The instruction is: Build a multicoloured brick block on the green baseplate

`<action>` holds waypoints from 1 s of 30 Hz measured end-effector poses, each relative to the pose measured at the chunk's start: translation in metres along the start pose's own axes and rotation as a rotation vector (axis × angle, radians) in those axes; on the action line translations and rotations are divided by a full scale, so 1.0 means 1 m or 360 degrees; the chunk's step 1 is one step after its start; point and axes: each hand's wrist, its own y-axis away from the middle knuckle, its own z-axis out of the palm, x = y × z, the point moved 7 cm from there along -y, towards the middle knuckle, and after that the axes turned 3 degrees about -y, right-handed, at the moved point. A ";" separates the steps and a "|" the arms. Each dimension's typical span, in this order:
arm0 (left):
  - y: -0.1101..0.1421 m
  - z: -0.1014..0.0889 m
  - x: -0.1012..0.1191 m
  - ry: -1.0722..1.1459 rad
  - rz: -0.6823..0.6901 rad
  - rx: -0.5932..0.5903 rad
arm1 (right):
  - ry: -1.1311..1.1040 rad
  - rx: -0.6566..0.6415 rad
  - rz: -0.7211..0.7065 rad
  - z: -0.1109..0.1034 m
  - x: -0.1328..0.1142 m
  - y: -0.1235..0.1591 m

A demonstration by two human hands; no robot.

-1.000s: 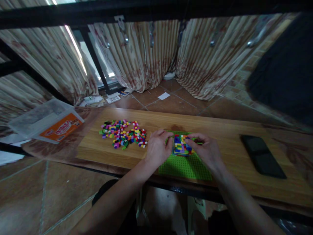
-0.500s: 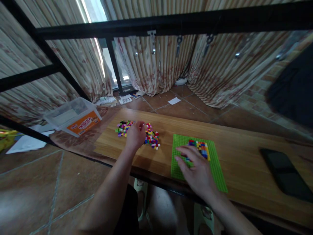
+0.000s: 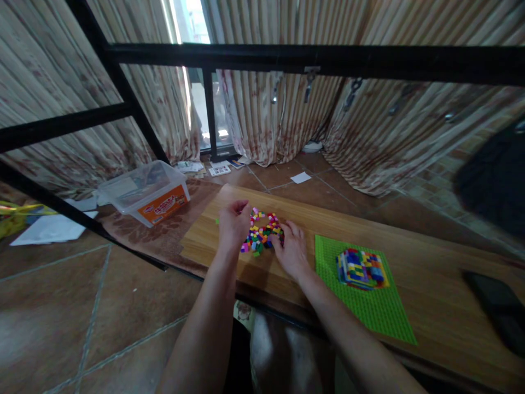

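A loose pile of small coloured building bricks (image 3: 259, 236) lies on the wooden table between my two hands. On its left edge is my left hand (image 3: 233, 225), fingers curled together; what they hold, if anything, is hidden. My right hand (image 3: 292, 249) rests at the pile's right side, thumb and fingers apart, touching the outer bricks. Further right lies a green baseplate (image 3: 361, 312). A low, multicoloured brick block (image 3: 362, 268) stands on it, with neither hand touching it.
A clear plastic box (image 3: 147, 189) with an orange label stands at the table's left end, on a brown cloth (image 3: 135, 235). A dark phone-like slab (image 3: 494, 306) lies at the right. A black metal rail (image 3: 262, 57) runs across beyond the table, before striped curtains.
My right hand has moved left from the baseplate to the brick pile, uncovering the brick block. My left hand stays at the pile, which is now gathered closer together. The view has shifted left.
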 end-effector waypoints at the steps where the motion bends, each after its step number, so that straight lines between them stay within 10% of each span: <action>1: 0.000 0.001 0.000 0.0054 -0.0005 -0.0001 | 0.0006 0.0019 0.0040 0.000 0.003 -0.003; 30: 0.014 0.044 -0.013 0.0622 -0.0258 -0.0296 | -0.0143 -0.0080 0.0263 -0.002 0.019 -0.026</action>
